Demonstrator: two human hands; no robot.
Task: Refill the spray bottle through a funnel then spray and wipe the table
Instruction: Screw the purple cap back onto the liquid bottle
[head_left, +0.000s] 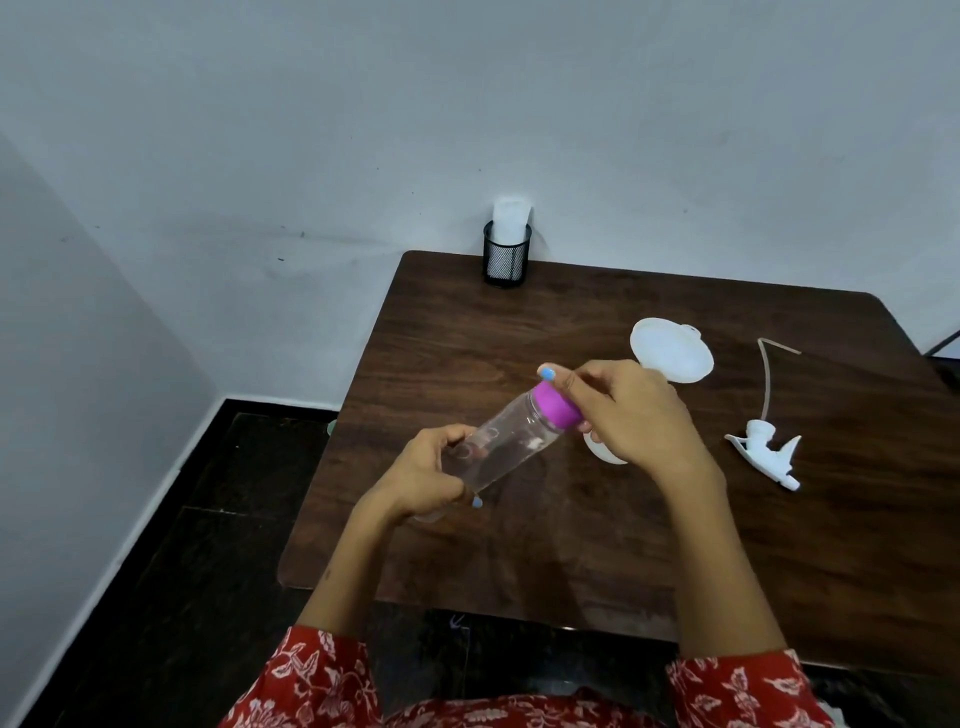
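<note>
Left hand (431, 470) grips clear bottle (498, 447) over counter (571, 545); right hand (628, 410) fingers pinch purple cap (558, 408). Likely uncapping step; next, funnel (670, 351) needs seating.

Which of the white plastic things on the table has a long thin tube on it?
The spray head, lying at the right: a tube curves up from it. The round funnel behind the hands has none.

Left hand (431, 470) grips a tilted clear bottle (498, 441) over the surface (623, 545); right hand (634, 410) holds its purple cap (558, 405). Funnel (670, 351) and sprayer (763, 449) lie nearby.
</note>
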